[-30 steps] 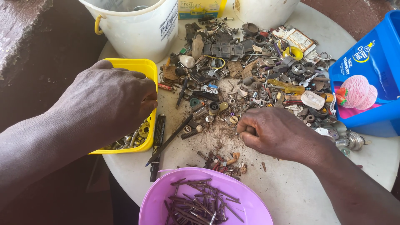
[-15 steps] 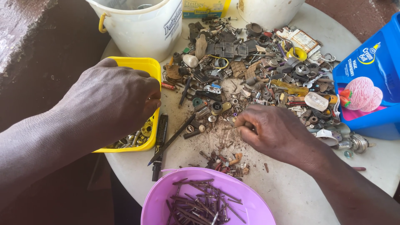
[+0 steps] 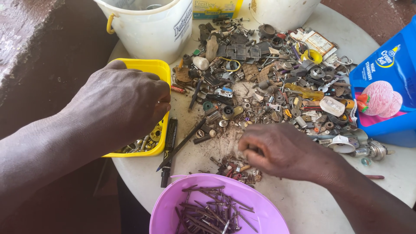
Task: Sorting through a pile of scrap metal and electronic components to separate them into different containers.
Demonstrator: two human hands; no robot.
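Note:
My left hand [image 3: 119,106] hovers over the yellow tray [image 3: 157,69], fingers curled loosely; what it holds, if anything, is hidden. Nuts and washers lie in that tray. My right hand [image 3: 284,151] rests on the white round table [image 3: 312,203], fingers pinched down onto small bits at the near edge of a wide pile of mixed scrap hardware [image 3: 268,82]. Just below it lies a small cluster of rusty bits [image 3: 236,169]. A purple bowl [image 3: 260,203] of rusty nails sits at the near edge.
A white bucket [image 3: 149,26] stands behind the yellow tray, with another white container [image 3: 284,11] at the back. A blue tub [image 3: 383,95] sits at the right edge. A black marker [image 3: 168,151] and a thin dark rod [image 3: 182,145] lie between tray and pile.
My right hand has slid toward me and slightly left, off the pile's edge to the small rusty bits. My left hand stays over the yellow tray.

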